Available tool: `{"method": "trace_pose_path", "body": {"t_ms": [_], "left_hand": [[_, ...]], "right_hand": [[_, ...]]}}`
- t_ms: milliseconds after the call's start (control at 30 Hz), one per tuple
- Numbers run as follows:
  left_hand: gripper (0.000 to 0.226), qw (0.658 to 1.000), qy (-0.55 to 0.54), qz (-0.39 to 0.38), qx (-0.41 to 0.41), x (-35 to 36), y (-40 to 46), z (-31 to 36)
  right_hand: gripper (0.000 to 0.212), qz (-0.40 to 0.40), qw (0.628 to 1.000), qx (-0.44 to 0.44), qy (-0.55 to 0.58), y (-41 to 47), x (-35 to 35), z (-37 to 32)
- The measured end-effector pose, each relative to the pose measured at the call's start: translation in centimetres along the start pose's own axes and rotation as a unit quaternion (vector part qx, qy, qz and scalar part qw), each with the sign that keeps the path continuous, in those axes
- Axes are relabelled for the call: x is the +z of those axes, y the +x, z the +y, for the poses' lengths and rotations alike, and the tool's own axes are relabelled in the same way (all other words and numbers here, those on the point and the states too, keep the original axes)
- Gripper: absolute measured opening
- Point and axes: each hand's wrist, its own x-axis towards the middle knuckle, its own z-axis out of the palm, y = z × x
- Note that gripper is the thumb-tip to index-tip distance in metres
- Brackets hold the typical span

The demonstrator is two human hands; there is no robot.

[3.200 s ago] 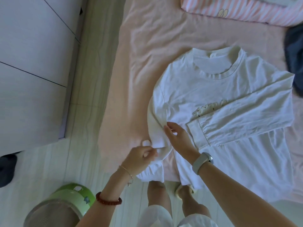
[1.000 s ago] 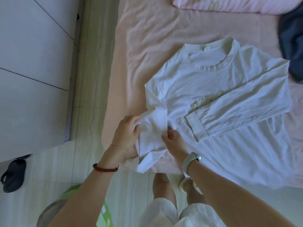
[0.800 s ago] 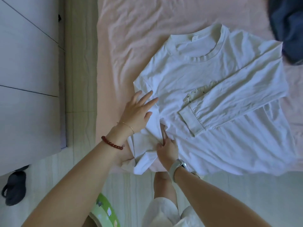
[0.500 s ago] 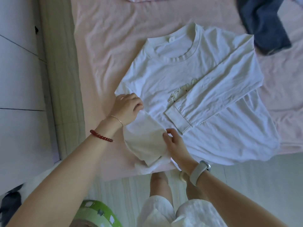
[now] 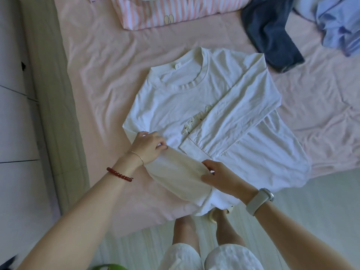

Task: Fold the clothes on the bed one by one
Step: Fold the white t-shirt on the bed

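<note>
Pink bed sheet carries a white long-sleeved shirt laid flat, collar far, hem at the near edge; one sleeve already crosses the chest; the other sleeve runs diagonally between both hands, long axis from shoulder towards the hem; left hand pinches it near the shoulder, right hand grips the cuff end, fingers probably curled under; shirt body lies beyond and right of both grips; next fold likely goes inward.
</note>
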Motion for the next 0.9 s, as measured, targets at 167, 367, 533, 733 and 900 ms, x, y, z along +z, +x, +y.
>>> {"method": "trace_pose_path", "body": {"t_ms": [167, 367, 533, 733, 900], "left_hand": [[0.014, 0.989, -0.053, 0.124, 0.056, -2.1, -1.0, 1.4], [0.012, 0.972, -0.093, 0.214, 0.005, -3.9, -2.1, 2.6], [0.021, 0.961, -0.092, 0.258, 0.021, -5.2, -2.1, 3.3], [0.024, 0.963, -0.047, 0.266, -0.006, -5.0, 0.2, 5.8], [0.027, 0.959, -0.025, 0.282, -0.030, -4.3, 3.7, 8.7]], "right_hand": [[0.010, 0.103, 0.980, 0.041, -0.164, -0.5, -2.3, 2.1], [0.014, 0.324, 0.933, 0.074, -0.137, -1.7, -3.9, 3.9], [0.016, 0.414, 0.904, 0.084, -0.069, -3.1, -4.9, 5.8], [0.023, 0.520, 0.850, 0.088, 0.012, -3.8, -6.8, 7.7], [0.023, 0.548, 0.831, 0.097, -0.016, -4.0, -10.4, 9.7]]}}
